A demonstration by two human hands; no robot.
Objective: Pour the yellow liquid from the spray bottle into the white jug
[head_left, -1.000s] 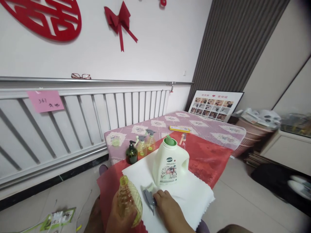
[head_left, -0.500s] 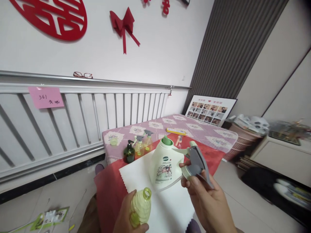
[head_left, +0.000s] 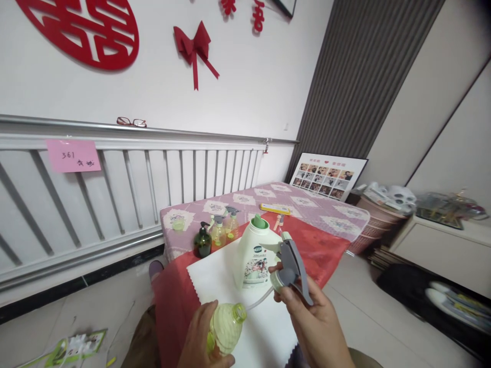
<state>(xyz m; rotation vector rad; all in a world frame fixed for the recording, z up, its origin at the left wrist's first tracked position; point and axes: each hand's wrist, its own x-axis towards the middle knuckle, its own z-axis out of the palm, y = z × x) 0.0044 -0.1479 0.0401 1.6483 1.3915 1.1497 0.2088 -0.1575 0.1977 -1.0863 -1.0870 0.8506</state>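
Observation:
My left hand (head_left: 202, 337) is wrapped round a yellow-green spray bottle (head_left: 227, 327), whose open neck tilts to the right. In my right hand (head_left: 307, 317) is a grey trigger spray head (head_left: 290, 270), held by its collar. Its thin dip tube (head_left: 261, 298) points left and down, the end close to the bottle's mouth; I cannot tell whether it is inside. Just behind stands a large white detergent jug (head_left: 253, 255) with a green spout (head_left: 260, 222) in its uncapped top. Under these lies a white cloth (head_left: 215, 278) with a zigzag edge.
A dark green pump bottle (head_left: 202, 241) and several small spray bottles (head_left: 219, 232) stand behind the cloth on the left. A clear cap (head_left: 178, 224) and a yellow box (head_left: 275, 209) lie farther back. Red fabric (head_left: 172, 296) covers the table front. A white radiator (head_left: 115, 184) runs along the wall.
The spray head has moved left and down, bringing its tube toward the bottle's neck. In my left hand the bottle has tipped farther to the right.

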